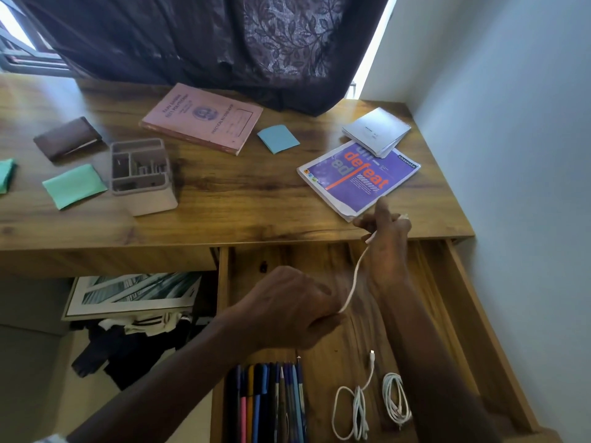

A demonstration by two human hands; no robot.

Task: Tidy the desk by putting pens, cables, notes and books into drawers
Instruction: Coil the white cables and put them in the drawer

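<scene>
A white cable [355,278] is stretched between my two hands above the open drawer [460,282]. My right hand [388,241] pinches its upper end near the desk's front edge; my left hand [294,310] is closed around its lower end. In the drawer lie several pens [268,404] in a row and two coiled white cables [355,407], [396,399]. On the desk [224,199] lie a purple book [359,175], a small white notepad [377,131], a pink book [204,118], a blue note [278,138] and green notes [75,185].
A grey pen holder [142,175] and a brown wallet [67,137] stand on the desk's left part. A dark curtain [224,43] hangs behind. The wall [527,155] bounds the right side. Under the desk lie a framed picture [134,294] and dark clothes [128,346].
</scene>
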